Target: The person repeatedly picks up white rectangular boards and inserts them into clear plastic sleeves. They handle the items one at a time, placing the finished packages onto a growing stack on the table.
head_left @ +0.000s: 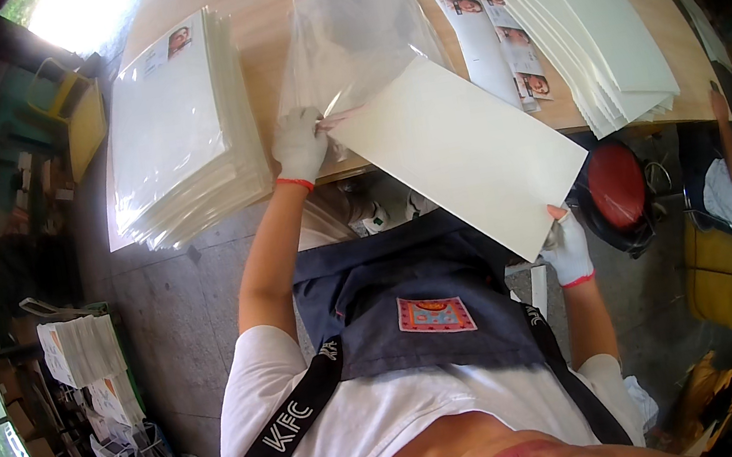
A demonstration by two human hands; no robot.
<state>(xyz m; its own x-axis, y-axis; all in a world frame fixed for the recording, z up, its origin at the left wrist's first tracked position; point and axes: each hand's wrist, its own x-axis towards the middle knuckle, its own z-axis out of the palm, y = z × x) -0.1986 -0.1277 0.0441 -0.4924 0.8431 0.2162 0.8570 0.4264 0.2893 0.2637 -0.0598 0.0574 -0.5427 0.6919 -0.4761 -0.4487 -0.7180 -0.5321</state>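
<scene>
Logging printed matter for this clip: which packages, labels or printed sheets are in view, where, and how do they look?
Bagged stack: table's left end, clear sleeves over white sheets, small photo label at top.
Clear bag: table centre, by left hand, transparent.
Printed strips: right of centre, long, white with small photos.
Apron patch: square, pink-edged.

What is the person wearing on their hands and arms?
Both hands wear thin white knitted gloves with a red band at the wrist: the left hand and the right hand. The forearms are bare. Short white sleeves cover only the tops of the arms.
</scene>
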